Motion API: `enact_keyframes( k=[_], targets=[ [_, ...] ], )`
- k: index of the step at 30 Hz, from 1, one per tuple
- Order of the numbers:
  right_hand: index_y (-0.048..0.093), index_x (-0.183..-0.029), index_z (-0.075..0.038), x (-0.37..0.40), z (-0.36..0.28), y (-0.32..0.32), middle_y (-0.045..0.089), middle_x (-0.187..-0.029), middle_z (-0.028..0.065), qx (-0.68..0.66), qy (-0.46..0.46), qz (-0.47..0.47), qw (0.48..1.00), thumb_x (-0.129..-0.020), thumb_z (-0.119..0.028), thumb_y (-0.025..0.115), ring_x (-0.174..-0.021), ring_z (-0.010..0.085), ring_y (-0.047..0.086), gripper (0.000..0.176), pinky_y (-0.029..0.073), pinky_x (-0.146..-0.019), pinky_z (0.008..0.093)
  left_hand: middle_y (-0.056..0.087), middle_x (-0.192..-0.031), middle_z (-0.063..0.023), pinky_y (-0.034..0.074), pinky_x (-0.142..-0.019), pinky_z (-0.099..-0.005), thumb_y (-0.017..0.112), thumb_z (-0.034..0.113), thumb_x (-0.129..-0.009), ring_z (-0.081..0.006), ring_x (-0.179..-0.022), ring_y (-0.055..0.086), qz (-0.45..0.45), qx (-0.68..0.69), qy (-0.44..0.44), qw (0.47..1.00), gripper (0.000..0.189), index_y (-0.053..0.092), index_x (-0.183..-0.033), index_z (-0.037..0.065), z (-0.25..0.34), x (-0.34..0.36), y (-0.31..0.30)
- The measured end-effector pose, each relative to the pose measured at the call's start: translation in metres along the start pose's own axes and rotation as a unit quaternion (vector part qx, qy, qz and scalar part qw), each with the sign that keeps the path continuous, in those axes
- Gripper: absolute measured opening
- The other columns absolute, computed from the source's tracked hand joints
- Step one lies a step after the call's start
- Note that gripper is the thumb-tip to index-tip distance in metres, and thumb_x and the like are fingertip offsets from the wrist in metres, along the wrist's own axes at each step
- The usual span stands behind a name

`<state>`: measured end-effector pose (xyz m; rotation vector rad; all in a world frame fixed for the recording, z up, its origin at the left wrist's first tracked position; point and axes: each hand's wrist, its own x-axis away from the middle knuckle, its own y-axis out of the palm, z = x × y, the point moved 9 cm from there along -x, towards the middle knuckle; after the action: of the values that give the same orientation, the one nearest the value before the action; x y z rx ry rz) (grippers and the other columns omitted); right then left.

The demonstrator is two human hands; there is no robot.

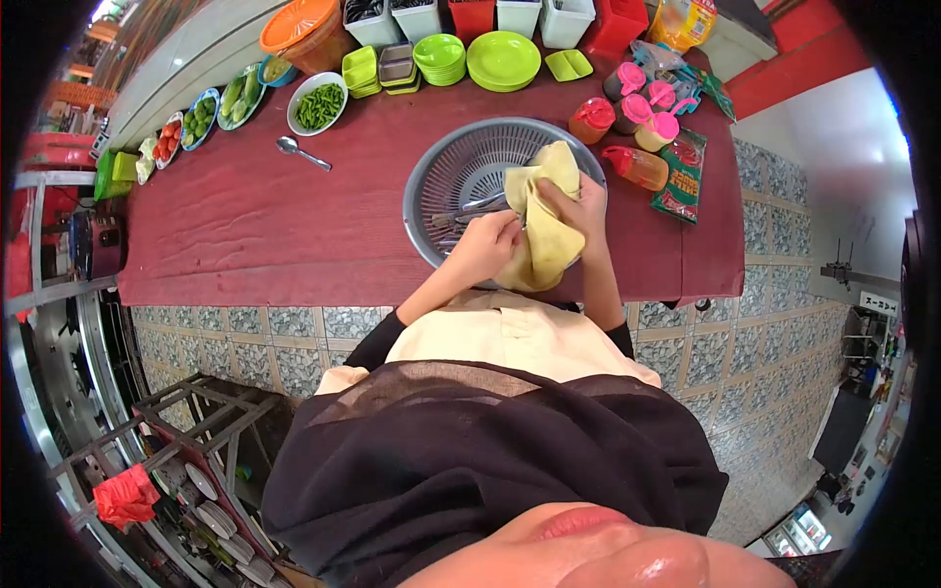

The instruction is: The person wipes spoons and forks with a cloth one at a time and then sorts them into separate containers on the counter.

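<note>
Nearest: a cream garment front [510,333] stands against the near edge of the red-covered surface [245,225]; both forearms extend over that edge. Left hand [490,245] clenched at the left side of the yellow cloth [556,240]; what lies between its fingertips is hidden, so a held utensil can be neither confirmed nor excluded. Right hand [580,204] grasps the cloth from the other side, thumb across the front. Judgement: the two-sided hold keeps the fabric bunched and under control. Cloth position: above the right part of the grey slotted basin [423,201], probably so that anything slipping free lands inside. Cloth appearance: pale yellow, soft, creased, gathered in the middle, upper corner flared, lower part hanging in a loose fold; some faint darker patches. Metal utensils [469,218] lie in the basin, left of the cloth, loosely heaped. Beyond, to the left: a single spoon [306,154], apart from the heap, and a white bowl [316,131] of green pieces. To the right: a lying sauce bottle [642,171] beside a green packet [680,178]. Farthest: green plates [505,61] stacked before upright bins [517,18], presumably to leave working room in front.
</note>
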<state>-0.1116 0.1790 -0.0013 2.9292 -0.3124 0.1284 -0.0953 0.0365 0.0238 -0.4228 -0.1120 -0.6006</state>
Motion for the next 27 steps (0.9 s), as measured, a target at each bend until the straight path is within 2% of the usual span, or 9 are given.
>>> enact_keyframes(
  k=[4, 5, 8, 12, 16, 19, 22, 25, 27],
  targets=[
    [0.062, -0.095, 0.002, -0.003, -0.003, -0.018, 0.064, -0.082, 0.0040, 0.023, -0.027, 0.042, 0.999, -0.080, -0.010, 0.064, -0.070, 0.0071, 0.058, 0.020, 0.048, -0.062, 0.0214, 0.054, -0.062, -0.0184, 0.041, -0.056, -0.0361, 0.046, 0.008, -0.085, -0.0302, -0.057, 0.054, 0.031, 0.010, 0.056, 0.998, 0.018, 0.051, -0.074, -0.004, 0.006, 0.006, -0.005],
    [0.059, -0.100, 0.002, -0.004, 0.000, -0.018, 0.064, -0.088, 0.0057, -0.040, -0.017, 0.032, 0.999, -0.087, -0.009, 0.055, -0.072, 0.0105, 0.061, 0.018, 0.050, -0.063, 0.0239, 0.053, -0.060, -0.0179, 0.041, -0.055, -0.0354, 0.047, 0.008, -0.085, -0.0300, -0.056, 0.053, 0.031, 0.002, 0.052, 0.998, 0.018, 0.051, -0.073, -0.004, 0.009, 0.007, -0.004],
    [0.060, -0.095, 0.002, -0.001, 0.011, -0.021, 0.063, -0.083, 0.0035, -0.168, 0.015, 0.080, 0.982, -0.084, -0.011, 0.058, -0.067, 0.0083, 0.058, 0.016, 0.048, -0.057, 0.0226, 0.051, -0.061, -0.0128, 0.041, -0.057, -0.0314, 0.045, 0.008, -0.085, -0.0182, -0.058, 0.049, 0.031, 0.009, 0.038, 0.999, 0.017, 0.050, -0.074, -0.004, 0.014, 0.007, 0.000],
    [0.061, -0.091, -0.001, 0.014, 0.018, 0.010, 0.062, -0.081, 0.0017, -0.155, 0.058, 0.083, 0.983, -0.083, -0.013, 0.062, -0.066, 0.0070, 0.057, 0.014, 0.046, -0.057, 0.0212, 0.054, -0.062, -0.0130, 0.041, -0.057, -0.0306, 0.045, 0.006, -0.085, -0.0172, -0.058, 0.051, 0.075, 0.038, 0.051, 0.995, 0.015, 0.052, -0.077, -0.004, 0.012, -0.001, -0.006],
    [0.061, -0.091, 0.001, 0.021, 0.035, 0.027, 0.062, -0.080, 0.0017, -0.216, 0.084, 0.037, 0.972, -0.081, -0.009, 0.063, -0.067, 0.0067, 0.057, 0.013, 0.046, -0.058, 0.0206, 0.056, -0.065, -0.0138, 0.042, -0.058, -0.0292, 0.044, 0.005, -0.086, -0.0174, -0.059, 0.053, 0.108, 0.052, 0.043, 0.992, 0.014, 0.053, -0.082, -0.005, 0.003, -0.003, -0.007],
    [0.062, -0.093, 0.002, 0.012, 0.007, 0.015, 0.063, -0.082, 0.0029, -0.089, 0.020, 0.029, 0.995, -0.080, -0.007, 0.064, -0.070, 0.0065, 0.058, 0.015, 0.046, -0.060, 0.0201, 0.055, -0.064, -0.0133, 0.042, -0.058, -0.0290, 0.044, 0.005, -0.087, -0.0171, -0.058, 0.051, 0.111, 0.065, 0.040, 0.991, 0.014, 0.052, -0.082, -0.005, 0.002, 0.004, -0.002],
    [0.062, -0.094, 0.003, 0.003, -0.015, 0.007, 0.063, -0.084, 0.0033, -0.059, -0.045, 0.055, 0.996, -0.079, -0.005, 0.064, -0.070, 0.0066, 0.058, 0.017, 0.046, -0.060, 0.0201, 0.051, -0.061, -0.0112, 0.040, -0.055, -0.0288, 0.044, 0.006, -0.088, -0.0158, -0.055, 0.046, 0.097, 0.055, 0.056, 0.992, 0.015, 0.050, -0.079, -0.004, 0.008, 0.006, 0.000],
    [0.062, -0.093, 0.002, 0.006, -0.031, 0.002, 0.063, -0.082, 0.0028, -0.077, -0.097, 0.132, 0.983, -0.081, -0.008, 0.063, -0.067, 0.0068, 0.058, 0.016, 0.046, -0.058, 0.0205, 0.049, -0.060, -0.0095, 0.038, -0.053, -0.0282, 0.045, 0.006, -0.088, -0.0143, -0.055, 0.042, 0.096, 0.067, 0.044, 0.992, 0.015, 0.049, -0.077, -0.003, 0.018, 0.014, 0.000],
    [0.062, -0.092, 0.001, 0.006, -0.018, 0.003, 0.063, -0.081, 0.0020, -0.135, -0.056, 0.127, 0.981, -0.083, -0.011, 0.061, -0.066, 0.0067, 0.057, 0.015, 0.046, -0.057, 0.0209, 0.049, -0.059, -0.0092, 0.038, -0.053, -0.0279, 0.045, 0.006, -0.088, -0.0138, -0.055, 0.042, 0.096, 0.065, 0.043, 0.992, 0.016, 0.050, -0.076, -0.003, 0.019, 0.016, -0.001]
  ],
)
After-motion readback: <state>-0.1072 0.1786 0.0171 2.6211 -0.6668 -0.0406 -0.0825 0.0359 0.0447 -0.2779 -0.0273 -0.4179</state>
